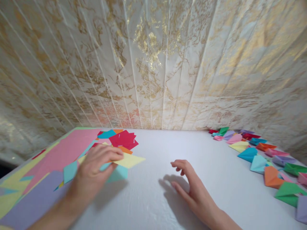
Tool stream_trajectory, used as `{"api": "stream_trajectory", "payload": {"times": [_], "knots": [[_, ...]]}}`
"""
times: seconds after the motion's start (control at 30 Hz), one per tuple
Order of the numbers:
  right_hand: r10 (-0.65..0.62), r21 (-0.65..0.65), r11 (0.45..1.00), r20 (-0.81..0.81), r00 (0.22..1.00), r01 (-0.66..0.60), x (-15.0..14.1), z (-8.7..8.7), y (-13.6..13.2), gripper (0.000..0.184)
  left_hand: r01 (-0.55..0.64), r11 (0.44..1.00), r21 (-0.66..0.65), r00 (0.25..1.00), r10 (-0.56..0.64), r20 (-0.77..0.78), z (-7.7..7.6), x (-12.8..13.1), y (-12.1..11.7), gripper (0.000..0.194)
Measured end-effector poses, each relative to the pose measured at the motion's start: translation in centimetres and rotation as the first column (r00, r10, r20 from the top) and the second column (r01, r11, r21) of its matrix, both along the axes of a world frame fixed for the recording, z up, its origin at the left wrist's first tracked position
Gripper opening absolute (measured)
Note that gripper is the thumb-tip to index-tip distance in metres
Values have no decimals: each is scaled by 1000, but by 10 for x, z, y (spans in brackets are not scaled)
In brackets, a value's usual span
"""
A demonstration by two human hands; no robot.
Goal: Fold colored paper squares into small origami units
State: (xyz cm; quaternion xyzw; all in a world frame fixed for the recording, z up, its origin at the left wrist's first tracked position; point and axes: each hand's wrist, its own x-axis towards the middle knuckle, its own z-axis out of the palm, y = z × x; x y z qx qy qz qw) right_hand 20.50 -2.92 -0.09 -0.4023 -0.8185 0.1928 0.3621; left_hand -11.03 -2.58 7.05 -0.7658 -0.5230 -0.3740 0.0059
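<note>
My left hand (96,172) pinches a pale yellow piece of paper (130,160) between thumb and fingers, above the left part of the white table. Just under it shows a turquoise piece of paper (117,173); whether the same fingers grip it too, I cannot tell. My right hand (189,188) hovers over the middle of the table, fingers bent and apart from the thumb, holding nothing. Its shadow falls on the table to its left. Behind my left hand lies a pile of red paper pieces (123,140), with an orange piece (126,149) at its near edge.
Large pink (69,143) and purple sheets (35,201) overlap along the table's left side, with smaller scraps on them. Rows of folded paper shapes in many colours, such as an orange one (272,176), line the right side. A gold-patterned curtain (153,80) hangs behind the white table (155,210).
</note>
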Motion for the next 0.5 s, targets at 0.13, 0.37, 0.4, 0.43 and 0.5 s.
{"api": "stream_trajectory", "payload": {"times": [0.13,0.37,0.4,0.43,0.5], "knots": [[111,127,984,123,986,-126,11,16,2,37,343,930,-131,926,-311,214,-33,94,7,23],[335,-191,936,234,913,-294,34,32,12,18,447,827,-341,882,-471,14,-73,118,-8,33],[325,-249,930,208,922,-271,35,30,12,19,422,850,-316,887,-459,-49,-77,114,-12,31],[292,-299,926,182,939,-230,34,28,13,22,394,871,-294,890,-441,-114,-80,110,-17,27],[163,-366,926,177,971,-89,28,23,15,25,335,920,-203,894,-379,-241,-86,102,-23,27]]}}
